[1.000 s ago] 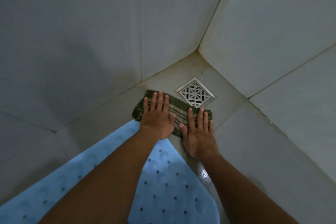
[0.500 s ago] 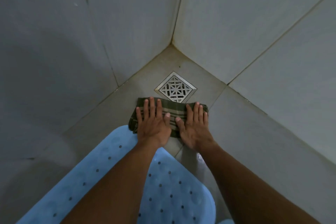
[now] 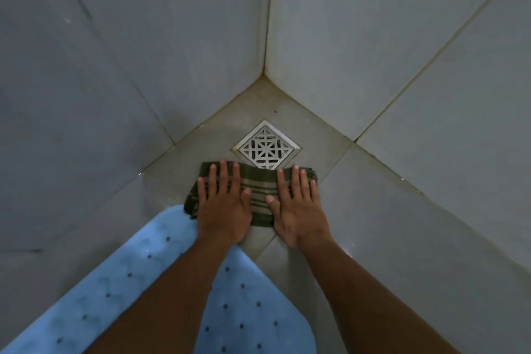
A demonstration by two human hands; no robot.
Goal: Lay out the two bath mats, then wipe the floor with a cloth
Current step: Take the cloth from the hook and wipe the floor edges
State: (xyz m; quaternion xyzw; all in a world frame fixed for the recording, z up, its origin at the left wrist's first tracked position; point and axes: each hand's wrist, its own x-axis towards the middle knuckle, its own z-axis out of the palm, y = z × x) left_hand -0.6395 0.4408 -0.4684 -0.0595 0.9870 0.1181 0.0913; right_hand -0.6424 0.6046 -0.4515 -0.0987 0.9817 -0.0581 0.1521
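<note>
A folded dark green cloth with pale stripes (image 3: 260, 191) lies on the grey tiled floor (image 3: 373, 238) in the corner. Its far edge touches the near corner of the drain. My left hand (image 3: 222, 210) presses flat on the cloth's left half, fingers spread. My right hand (image 3: 297, 207) presses flat on its right half, thumb next to the left thumb. A light blue bath mat with small holes (image 3: 115, 282) lies on the floor at the lower left, under my left forearm; its rounded end reaches the cloth's left edge. Only one mat is in view.
A square metal drain grate (image 3: 265, 148) sits in the floor just beyond the cloth. Two grey tiled walls (image 3: 172, 37) meet in the corner behind it and close off the left and right sides. The floor gleams wet near my right wrist.
Both hands have slid the cloth along the floor up to the drain, and the hands now sit closer together. The view has swung so the corner is centred.
</note>
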